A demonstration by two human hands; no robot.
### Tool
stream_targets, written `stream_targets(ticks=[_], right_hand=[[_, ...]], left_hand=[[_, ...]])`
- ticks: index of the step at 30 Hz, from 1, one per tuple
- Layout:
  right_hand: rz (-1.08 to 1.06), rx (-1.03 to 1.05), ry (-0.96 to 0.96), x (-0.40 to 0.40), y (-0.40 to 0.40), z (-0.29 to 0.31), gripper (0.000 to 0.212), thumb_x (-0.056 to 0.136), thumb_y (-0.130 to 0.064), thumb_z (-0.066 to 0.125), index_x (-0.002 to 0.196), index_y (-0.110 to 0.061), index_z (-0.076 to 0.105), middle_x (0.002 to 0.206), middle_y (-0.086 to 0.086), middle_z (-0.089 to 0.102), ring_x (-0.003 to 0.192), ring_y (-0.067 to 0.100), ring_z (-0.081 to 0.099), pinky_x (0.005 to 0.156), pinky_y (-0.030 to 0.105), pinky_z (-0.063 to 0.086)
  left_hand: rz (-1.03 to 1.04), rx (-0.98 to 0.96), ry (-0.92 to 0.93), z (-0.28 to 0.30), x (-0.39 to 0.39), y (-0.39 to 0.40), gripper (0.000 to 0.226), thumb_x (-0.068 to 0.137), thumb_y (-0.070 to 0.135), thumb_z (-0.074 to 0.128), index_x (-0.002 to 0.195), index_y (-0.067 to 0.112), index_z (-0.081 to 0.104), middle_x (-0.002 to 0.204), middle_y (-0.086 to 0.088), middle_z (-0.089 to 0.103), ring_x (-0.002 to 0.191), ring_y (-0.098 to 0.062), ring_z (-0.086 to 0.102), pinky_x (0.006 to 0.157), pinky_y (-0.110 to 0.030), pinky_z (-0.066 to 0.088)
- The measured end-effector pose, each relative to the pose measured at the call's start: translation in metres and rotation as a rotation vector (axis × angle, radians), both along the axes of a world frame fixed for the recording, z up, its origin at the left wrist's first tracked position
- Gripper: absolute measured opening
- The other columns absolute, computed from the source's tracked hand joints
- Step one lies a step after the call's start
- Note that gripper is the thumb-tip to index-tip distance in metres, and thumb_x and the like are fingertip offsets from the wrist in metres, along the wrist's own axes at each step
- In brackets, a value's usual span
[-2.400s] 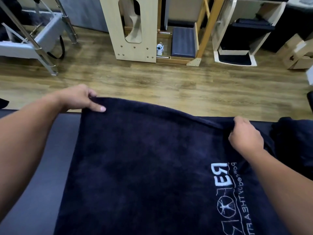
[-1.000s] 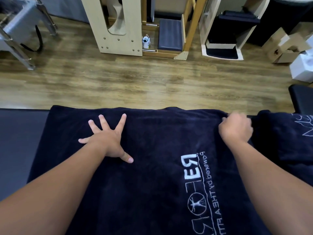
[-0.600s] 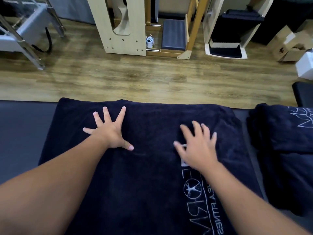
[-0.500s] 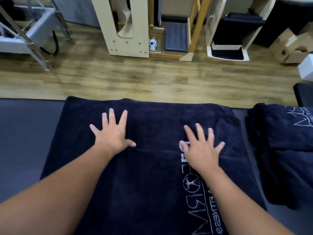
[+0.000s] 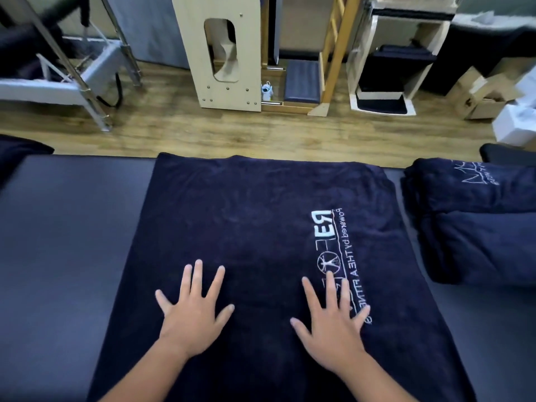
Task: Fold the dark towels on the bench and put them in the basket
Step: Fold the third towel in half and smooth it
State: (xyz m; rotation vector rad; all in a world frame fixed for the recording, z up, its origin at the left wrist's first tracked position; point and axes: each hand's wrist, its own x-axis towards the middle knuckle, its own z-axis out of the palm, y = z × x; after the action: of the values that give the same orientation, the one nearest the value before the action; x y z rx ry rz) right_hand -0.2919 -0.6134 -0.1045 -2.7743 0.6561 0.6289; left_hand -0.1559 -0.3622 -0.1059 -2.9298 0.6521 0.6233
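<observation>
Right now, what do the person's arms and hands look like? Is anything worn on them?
Both forearms are bare: no sleeves show. The left hand and the right hand wear no gloves, rings, or watch that I can see.

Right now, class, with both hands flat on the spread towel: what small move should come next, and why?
Probably slide the left hand and right hand outward to the dark towel's side edges and grip one for folding: it lies flat and unfolded on the bench.

towel [image 5: 246, 221]: navy, white logo | bench [image 5: 66, 227]: dark grey | floor [image 5: 261, 134]: brown woodgrain
</observation>
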Motion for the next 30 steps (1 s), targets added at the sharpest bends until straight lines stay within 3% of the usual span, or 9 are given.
stream_targets(ticks=[6, 11, 14, 16, 19, 22, 24, 27, 30], right_hand=[[-0.043, -0.013, 0.02, -0.061, 0.031, 0.008, 0.082, 0.09, -0.078, 0.032, 0.152, -0.052, -0.015, 0.164, 0.0, -0.027, 0.15, 0.035, -0.024, 0.108, 0.078, 0.012], [0.012, -0.029, 0.047, -0.111, 0.04, 0.007, 0.085, 0.09, -0.078, 0.034, 0.154, -0.048, -0.014, 0.164, -0.002, -0.026, 0.151, 0.03, -0.023, 0.112, 0.072, 0.016], [0.034, -0.011, 0.026, -0.136, 0.037, 0.01, 0.087, 0.091, -0.072, 0.045, 0.158, -0.037, 0.002, 0.166, -0.004, -0.018, 0.153, 0.023, -0.02, 0.118, 0.063, 0.014], [0.054, 0.008, 0.012, -0.147, 0.028, 0.01, 0.085, 0.092, -0.055, 0.06, 0.157, -0.028, 0.013, 0.166, -0.003, -0.01, 0.154, 0.021, -0.014, 0.121, 0.054, 0.013], [0.061, -0.012, -0.057, -0.16, 0.013, 0.006, 0.072, 0.085, -0.023, 0.072, 0.147, -0.017, 0.035, 0.163, 0.001, 0.014, 0.152, 0.02, 0.013, 0.12, 0.036, 0.025], [0.042, -0.085, -0.096, -0.164, 0.005, 0.006, 0.05, 0.078, -0.025, 0.079, 0.123, -0.021, 0.058, 0.141, -0.008, 0.043, 0.134, 0.016, 0.04, 0.096, 0.034, 0.042], [0.063, -0.108, -0.103, -0.162, 0.002, 0.01, 0.03, 0.078, -0.028, 0.079, 0.1, -0.03, 0.059, 0.114, -0.018, 0.047, 0.112, 0.012, 0.045, 0.084, 0.032, 0.039], [0.143, -0.098, -0.076, -0.158, -0.008, 0.016, 0.026, 0.082, -0.03, 0.074, 0.08, -0.032, 0.048, 0.095, -0.017, 0.042, 0.095, 0.009, 0.039, 0.078, 0.03, 0.034], [0.131, -0.062, -0.125, -0.154, -0.015, 0.024, 0.025, 0.09, -0.026, 0.066, 0.083, -0.032, 0.043, 0.089, -0.016, 0.044, 0.089, 0.011, 0.04, 0.075, 0.031, 0.031]], left_hand=[[-0.084, -0.044, -0.015, -0.007, -0.069, 0.057, 0.08, 0.092, 0.079, 0.02, 0.161, 0.04, 0.006, 0.17, -0.011, 0.0, 0.157, -0.028, -0.005, 0.099, -0.084, 0.021], [-0.214, -0.043, -0.052, -0.01, -0.107, 0.1, 0.102, 0.08, 0.08, 0.053, 0.157, 0.016, 0.033, 0.164, -0.016, 0.027, 0.152, -0.037, 0.025, 0.093, -0.081, 0.032], [-0.281, -0.079, -0.063, -0.008, -0.11, 0.122, 0.115, 0.051, 0.062, 0.09, 0.141, 0.001, 0.051, 0.153, -0.018, 0.046, 0.142, -0.035, 0.041, 0.091, -0.07, 0.047], [-0.286, -0.081, -0.073, -0.003, -0.109, 0.129, 0.099, 0.037, 0.049, 0.099, 0.116, 0.003, 0.061, 0.129, -0.017, 0.059, 0.12, -0.033, 0.054, 0.08, -0.052, 0.056], [-0.36, -0.077, -0.176, 0.003, -0.109, 0.134, 0.06, 0.039, 0.031, 0.1, 0.078, 0.013, 0.057, 0.096, -0.008, 0.054, 0.083, -0.029, 0.054, 0.058, -0.038, 0.044], [-0.426, -0.05, -0.21, 0.004, -0.11, 0.131, 0.041, 0.043, 0.013, 0.091, 0.062, 0.017, 0.054, 0.088, -0.007, 0.05, 0.077, -0.028, 0.049, 0.058, -0.037, 0.039], [-0.437, -0.046, -0.198, 0.005, -0.106, 0.13, 0.039, 0.039, 0.006, 0.085, 0.06, 0.019, 0.055, 0.081, -0.005, 0.049, 0.072, -0.026, 0.048, 0.057, -0.036, 0.04], [-0.408, -0.097, -0.141, 0.018, -0.093, 0.127, 0.05, 0.036, 0.006, 0.087, 0.064, 0.024, 0.05, 0.065, 0.004, 0.05, 0.058, -0.019, 0.05, 0.05, -0.029, 0.04], [-0.286, -0.233, -0.049, 0.036, -0.067, 0.124, 0.035, 0.075, 0.01, 0.072, 0.083, 0.024, 0.041, 0.079, 0.006, 0.055, 0.074, -0.017, 0.058, 0.064, -0.031, 0.05]])
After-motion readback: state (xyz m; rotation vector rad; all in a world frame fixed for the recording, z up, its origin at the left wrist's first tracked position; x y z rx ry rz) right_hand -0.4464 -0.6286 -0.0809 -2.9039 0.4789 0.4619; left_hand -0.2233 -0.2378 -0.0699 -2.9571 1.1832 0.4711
